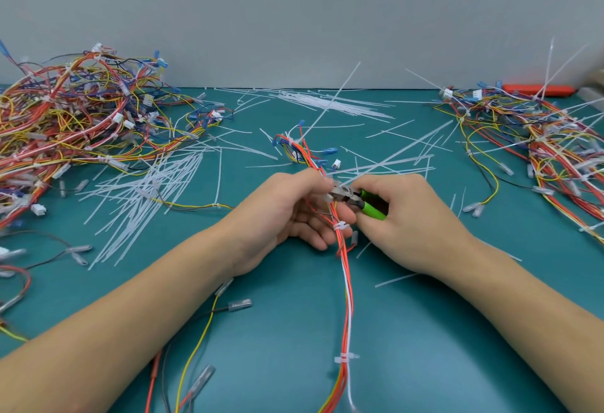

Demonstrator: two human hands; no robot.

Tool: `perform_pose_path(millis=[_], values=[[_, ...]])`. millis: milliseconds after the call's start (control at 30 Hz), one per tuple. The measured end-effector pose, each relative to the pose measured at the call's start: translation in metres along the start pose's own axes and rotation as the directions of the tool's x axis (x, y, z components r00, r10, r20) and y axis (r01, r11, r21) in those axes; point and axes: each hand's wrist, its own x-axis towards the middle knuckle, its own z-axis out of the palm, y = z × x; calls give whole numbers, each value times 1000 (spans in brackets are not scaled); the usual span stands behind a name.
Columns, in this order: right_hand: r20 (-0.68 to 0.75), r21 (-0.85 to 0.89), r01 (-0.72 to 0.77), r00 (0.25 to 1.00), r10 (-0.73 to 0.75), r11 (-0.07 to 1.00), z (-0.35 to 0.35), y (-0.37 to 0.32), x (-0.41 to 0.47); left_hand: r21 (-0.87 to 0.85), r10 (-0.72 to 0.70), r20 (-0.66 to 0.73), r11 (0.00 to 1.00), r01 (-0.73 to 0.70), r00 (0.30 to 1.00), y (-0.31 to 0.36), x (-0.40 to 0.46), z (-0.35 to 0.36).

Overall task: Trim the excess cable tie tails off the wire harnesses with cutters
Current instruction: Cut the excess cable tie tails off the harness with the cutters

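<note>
A wire harness (345,285) of orange, red, white and yellow wires runs from the mat's near edge up through the middle. My left hand (291,213) grips it at mid-length, fingers curled under the wires. My right hand (411,216) holds green-handled cutters (356,199), whose metal jaws sit at a white cable tie on the harness beside my left fingertips. A long white tie tail (395,154) slants up to the right from the jaws. Another uncut tail (330,102) sticks up from the harness's far end. Trimmed ties (340,226) (344,358) ring the harness lower down.
A big heap of harnesses (75,118) fills the left. Another pile with long uncut tails (539,144) lies at the right. Cut white tails (147,193) litter the green mat (425,331). An orange tool (536,89) lies at the far right by the wall.
</note>
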Motion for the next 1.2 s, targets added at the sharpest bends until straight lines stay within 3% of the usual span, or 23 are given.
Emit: perform_pose_path(millis=[300,667,867,1200], values=[[-35,19,-19,999,19,1000,2,6,1,-55,60,152,997,-53,987,-1,0,-11],[-39,-51,-57,998,55,997,2,7,2,49,112,125,992,-119,986,-3,-1,-5],[-92,-46,40,995,-44,998,4,6,2,39,85,161,995,-93,983,-2,0,-9],[-88,29,74,994,-71,997,3,2,3,1,81,219,997,-83,972,-3,1,-12]])
